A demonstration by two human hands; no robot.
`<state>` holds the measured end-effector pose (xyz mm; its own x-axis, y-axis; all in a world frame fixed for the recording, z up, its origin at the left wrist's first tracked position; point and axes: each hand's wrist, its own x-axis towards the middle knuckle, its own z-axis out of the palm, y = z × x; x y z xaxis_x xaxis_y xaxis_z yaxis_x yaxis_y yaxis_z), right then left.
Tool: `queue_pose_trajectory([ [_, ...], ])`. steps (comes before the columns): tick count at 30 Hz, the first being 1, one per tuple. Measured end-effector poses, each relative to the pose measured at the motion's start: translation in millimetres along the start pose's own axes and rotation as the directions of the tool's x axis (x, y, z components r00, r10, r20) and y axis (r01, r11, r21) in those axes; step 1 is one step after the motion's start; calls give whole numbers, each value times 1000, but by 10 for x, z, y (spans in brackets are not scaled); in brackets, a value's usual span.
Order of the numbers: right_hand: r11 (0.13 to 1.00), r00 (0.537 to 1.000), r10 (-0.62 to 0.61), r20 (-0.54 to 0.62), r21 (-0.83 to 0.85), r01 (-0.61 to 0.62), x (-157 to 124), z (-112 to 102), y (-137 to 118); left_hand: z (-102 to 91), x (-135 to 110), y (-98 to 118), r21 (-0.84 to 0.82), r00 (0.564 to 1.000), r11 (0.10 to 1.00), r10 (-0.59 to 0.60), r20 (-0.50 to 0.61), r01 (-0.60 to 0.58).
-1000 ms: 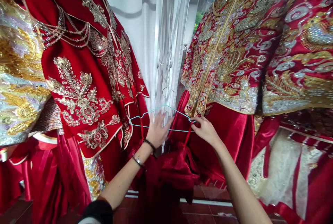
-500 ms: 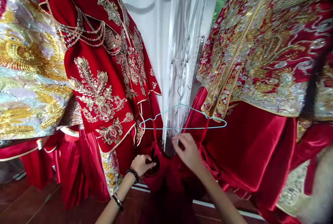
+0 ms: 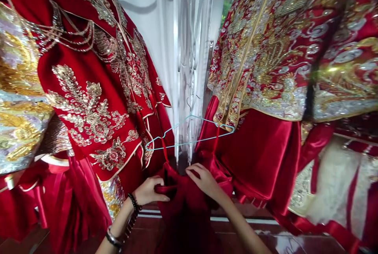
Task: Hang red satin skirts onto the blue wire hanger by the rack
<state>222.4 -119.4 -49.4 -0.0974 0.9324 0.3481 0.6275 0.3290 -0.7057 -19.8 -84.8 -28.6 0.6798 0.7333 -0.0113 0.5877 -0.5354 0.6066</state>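
Note:
A dark red strapped dress [image 3: 189,210] hangs by thin straps from a light blue wire hanger [image 3: 191,142], which tilts up toward the right. My left hand [image 3: 149,190], with bracelets on the wrist, is closed on the dress's left armhole edge, thumb below and fingers above. At the dress's top edge, my right hand [image 3: 203,182] has its thumb and fingers pinched on the fabric. The dress's lower part falls into dark shadow between my forearms.
A red jacket with silver-gold embroidery [image 3: 97,108] hangs at left, beside a gold sequined garment [image 3: 20,88]. At right hangs a gold-embroidered jacket [image 3: 265,57] over a red satin skirt [image 3: 256,155]. Behind are a white curtain [image 3: 141,21] and a pale metal frame [image 3: 191,57].
My left hand has closed on the armhole edge. My right hand has come down onto the top edge. The hanger has tilted, and the view has shifted to the right.

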Motion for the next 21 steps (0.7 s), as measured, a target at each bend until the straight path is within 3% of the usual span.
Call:
queue_pose_trajectory([
  [2, 993, 994, 88, -72, -73, -93, -2, -175, 169, -95, 37, 44, -2, 997, 1000, -14, -79, 13],
  [4, 950, 953, 236, -189, -161, -267, -54, -355, 404, -166, 69, 60, 14, 980, 998, -59, -190, 63],
  [6, 842, 860, 425, -282, -226, -490, -155, -504, 671, -216, 86, 41, 17, 940, 989, -135, -314, 148],
  [9, 642, 711, 660, -241, -310, -701, -343, -606, 1031, -275, 95, -30, -2, 834, 961, -241, -496, 277],
  [12, 586, 655, 724, -216, -310, -749, -468, -561, 1251, -342, 122, -83, 14, 728, 946, -240, -642, 325],
  [15, 581, 639, 750, -172, -289, -760, -492, -440, 1340, -410, 189, -74, 31, 663, 926, -246, -707, 376],
  [18, 592, 640, 760, -115, -286, -754, -479, -332, 1355, -456, 264, -36, -28, 662, 913, -317, -679, 408],
  [21, 580, 628, 774, -86, -301, -757, -479, -301, 1338, -475, 297, -27, -157, 714, 934, -347, -608, 320],
])
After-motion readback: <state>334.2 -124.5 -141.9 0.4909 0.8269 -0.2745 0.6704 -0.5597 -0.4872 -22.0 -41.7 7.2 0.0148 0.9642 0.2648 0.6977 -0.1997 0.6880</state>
